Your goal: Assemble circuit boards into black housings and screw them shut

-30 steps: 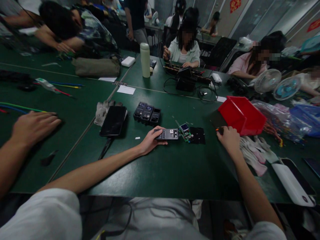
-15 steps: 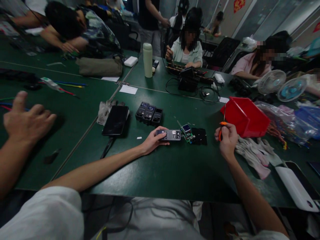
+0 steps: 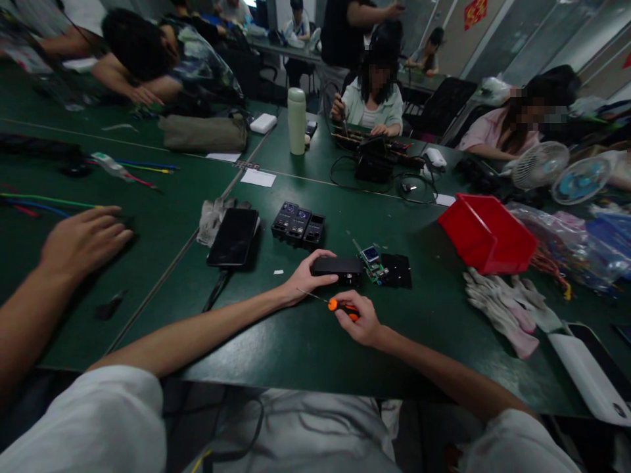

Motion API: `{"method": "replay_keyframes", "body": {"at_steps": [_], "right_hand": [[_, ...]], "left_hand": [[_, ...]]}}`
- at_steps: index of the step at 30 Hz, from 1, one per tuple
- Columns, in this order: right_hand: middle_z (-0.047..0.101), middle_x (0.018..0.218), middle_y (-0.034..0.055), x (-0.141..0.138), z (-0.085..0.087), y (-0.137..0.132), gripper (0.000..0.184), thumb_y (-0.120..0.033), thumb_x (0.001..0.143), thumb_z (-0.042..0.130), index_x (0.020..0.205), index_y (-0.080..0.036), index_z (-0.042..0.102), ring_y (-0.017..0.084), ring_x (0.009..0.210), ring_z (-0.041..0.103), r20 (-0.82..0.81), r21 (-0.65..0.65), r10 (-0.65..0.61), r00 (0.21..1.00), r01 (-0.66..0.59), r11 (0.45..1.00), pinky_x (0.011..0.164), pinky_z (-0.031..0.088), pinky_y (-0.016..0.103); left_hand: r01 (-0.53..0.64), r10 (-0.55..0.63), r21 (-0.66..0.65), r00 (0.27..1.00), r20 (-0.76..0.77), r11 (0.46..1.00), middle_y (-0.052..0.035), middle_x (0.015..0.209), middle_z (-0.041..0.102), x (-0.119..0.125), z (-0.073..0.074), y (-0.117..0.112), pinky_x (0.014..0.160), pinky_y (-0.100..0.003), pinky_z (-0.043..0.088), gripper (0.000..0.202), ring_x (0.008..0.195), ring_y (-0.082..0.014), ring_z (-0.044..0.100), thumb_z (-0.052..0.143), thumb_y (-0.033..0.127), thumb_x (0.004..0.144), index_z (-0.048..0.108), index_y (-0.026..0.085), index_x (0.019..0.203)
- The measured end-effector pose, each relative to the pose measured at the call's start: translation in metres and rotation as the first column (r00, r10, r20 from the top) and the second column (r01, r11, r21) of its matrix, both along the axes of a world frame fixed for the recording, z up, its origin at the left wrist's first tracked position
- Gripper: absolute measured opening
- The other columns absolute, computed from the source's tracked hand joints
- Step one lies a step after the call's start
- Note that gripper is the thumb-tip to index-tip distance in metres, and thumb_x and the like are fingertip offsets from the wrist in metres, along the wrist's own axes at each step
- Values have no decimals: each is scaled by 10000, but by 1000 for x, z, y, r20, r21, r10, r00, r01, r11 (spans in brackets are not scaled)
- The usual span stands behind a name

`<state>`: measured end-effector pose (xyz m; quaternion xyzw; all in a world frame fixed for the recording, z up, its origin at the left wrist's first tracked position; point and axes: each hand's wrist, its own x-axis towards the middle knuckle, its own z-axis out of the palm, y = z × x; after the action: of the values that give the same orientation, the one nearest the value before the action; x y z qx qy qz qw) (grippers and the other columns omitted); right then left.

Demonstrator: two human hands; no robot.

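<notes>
My left hand point(image 3: 308, 279) is closed around the left end of a small black electronic device point(image 3: 340, 266), keeping it just over the green table. In my right hand point(image 3: 363, 320) is a screwdriver point(image 3: 345, 309) with an orange and black handle; its thin shaft points left, in front of my left wrist. Right of the device lie a green circuit board point(image 3: 373, 264) with a little screen and a flat black panel point(image 3: 398, 270). Several similar black devices point(image 3: 298, 225) stand side by side behind my left hand.
A black phone point(image 3: 233, 236) with a cable rests on the left. A co-worker's hand point(image 3: 86, 243) lies on the table at far left. To the right are a red bin point(image 3: 488, 233), work gloves point(image 3: 503, 309) and a white power bank point(image 3: 589, 378). A green bottle point(image 3: 296, 121) stands behind.
My right hand has brought the screwdriver from beside the red bin leftward to near the device. The device has been turned, now showing a plain black face. The co-worker's hand has lowered.
</notes>
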<state>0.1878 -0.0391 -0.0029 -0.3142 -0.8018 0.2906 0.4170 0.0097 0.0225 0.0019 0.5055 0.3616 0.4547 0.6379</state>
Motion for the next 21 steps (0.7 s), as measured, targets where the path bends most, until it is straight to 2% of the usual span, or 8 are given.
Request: {"method": "replay_keyframes", "body": {"at_steps": [4, 6, 8, 11, 13, 17, 19, 21], "right_hand": [[658, 854, 43, 14, -10, 8, 210, -233, 846, 554, 1054, -213, 573, 148, 691, 638, -50, 103, -185, 981, 189, 977, 629, 509, 265], [638, 865, 52, 21, -18, 11, 244, -249, 850, 561, 1091, -215, 558, 151, 676, 620, -138, 100, -290, 947, 305, 947, 591, 503, 272], [614, 839, 44, 25, -23, 15, 246, -261, 859, 558, 1100, -213, 545, 146, 655, 602, -213, 50, -339, 916, 357, 933, 574, 499, 276], [573, 773, 10, 24, -21, 22, 215, -258, 891, 521, 1102, -220, 520, 123, 608, 569, -316, -76, -350, 882, 344, 936, 546, 493, 263], [561, 736, -9, 22, -17, 24, 214, -255, 906, 504, 1118, -225, 499, 105, 554, 546, -346, -162, -336, 876, 297, 941, 492, 471, 236], [573, 687, -17, 23, -18, 22, 207, -293, 913, 493, 1108, -223, 490, 97, 469, 510, -317, -191, -323, 892, 273, 943, 435, 454, 235], [561, 622, -32, 25, -20, 20, 187, -291, 915, 481, 1089, -226, 496, 118, 482, 539, -280, -130, -307, 910, 280, 951, 554, 530, 316], [540, 561, -45, 28, -21, 19, 184, -265, 910, 476, 1088, -225, 504, 154, 551, 599, -246, -35, -274, 930, 274, 961, 748, 545, 432]], "left_hand": [[-13, 13, -9, 1000, -13, 1000, -13, 947, 591, 0, 0, 1, 789, -244, 413, 500, 865, -146, 549, 803, 314, 607, 576, 177, 1031], [-12, 12, -41, 1000, 5, 999, -6, 924, 588, 0, 1, 0, 768, -235, 410, 469, 840, -136, 546, 789, 328, 628, 577, 178, 1018], [4, 0, -97, 999, 46, 995, -4, 915, 586, 0, 2, 0, 743, -230, 409, 425, 823, -132, 548, 754, 349, 675, 570, 182, 1019], [23, -10, -145, 996, 91, 989, -7, 935, 587, 0, 2, 0, 733, -228, 410, 360, 835, -133, 555, 706, 356, 731, 564, 188, 1016], [19, -9, -126, 997, 79, 992, -5, 931, 586, 0, 1, 1, 737, -226, 409, 357, 833, -131, 553, 716, 341, 723, 569, 187, 1009], [29, -27, -37, 998, 50, 999, -26, 982, 602, 0, 1, 1, 828, -255, 414, 446, 930, -157, 564, 767, 287, 673, 564, 187, 1058], [45, -44, -20, 998, 47, 999, -47, 1040, 610, -1, 1, 1, 889, -286, 410, 501, 1008, -180, 564, 780, 263, 660, 548, 193, 1098], [58, -57, -20, 997, 46, 998, -63, 1083, 613, -1, 1, 1, 928, -311, 406, 532, 1059, -196, 562, 788, 250, 650, 540, 196, 1118]]}}
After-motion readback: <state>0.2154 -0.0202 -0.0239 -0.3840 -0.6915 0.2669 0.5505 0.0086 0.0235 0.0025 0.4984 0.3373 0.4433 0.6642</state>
